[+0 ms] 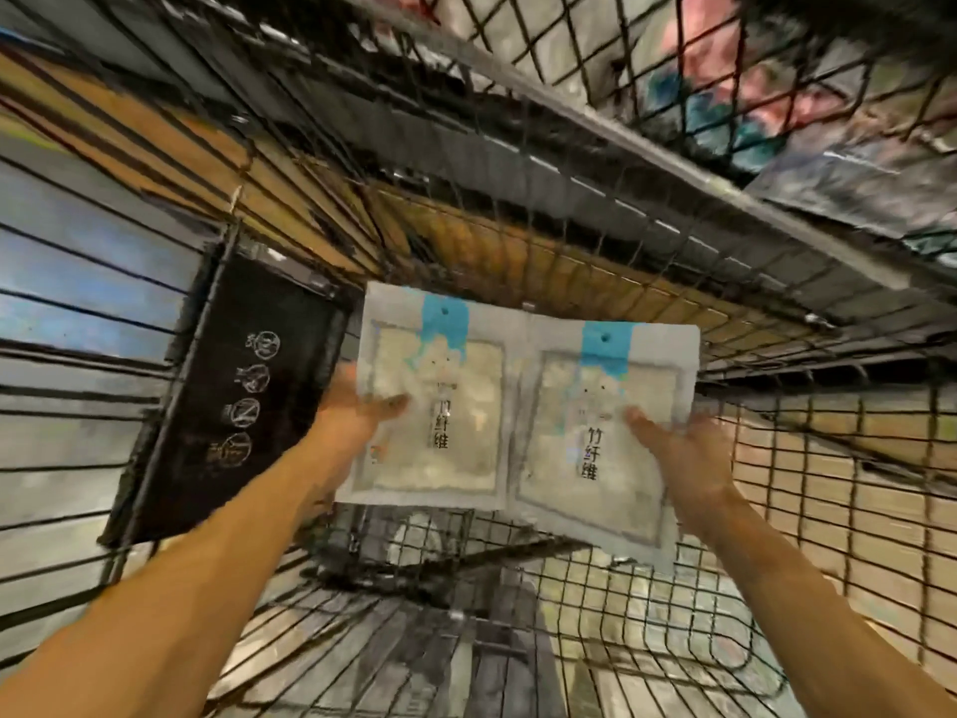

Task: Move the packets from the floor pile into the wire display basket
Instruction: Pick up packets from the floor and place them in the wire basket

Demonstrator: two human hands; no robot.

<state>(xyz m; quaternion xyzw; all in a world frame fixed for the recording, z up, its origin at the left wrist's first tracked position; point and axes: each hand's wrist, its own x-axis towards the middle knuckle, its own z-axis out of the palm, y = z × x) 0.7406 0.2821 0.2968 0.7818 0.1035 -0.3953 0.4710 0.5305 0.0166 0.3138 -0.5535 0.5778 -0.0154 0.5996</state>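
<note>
- The basket (647, 163) fills the view, its wire walls on every side and a mesh floor below; a black panel (228, 406) with white symbols leans on the left wall. A packet dragged across the wires could, I judge, catch a corner and fold.
- Two packets (518, 406) are held side by side over the basket floor, edges touching, blue tabs pointing away. Released this high, they would likely land crooked or overlapping.
- Left hand (357, 406) pinches the left packet, thumb on top.
- Right hand (678, 443) pinches the right packet the same way. Each grip takes only an outer edge, so the unsupported inner edges could sag and a packet slip free.
</note>
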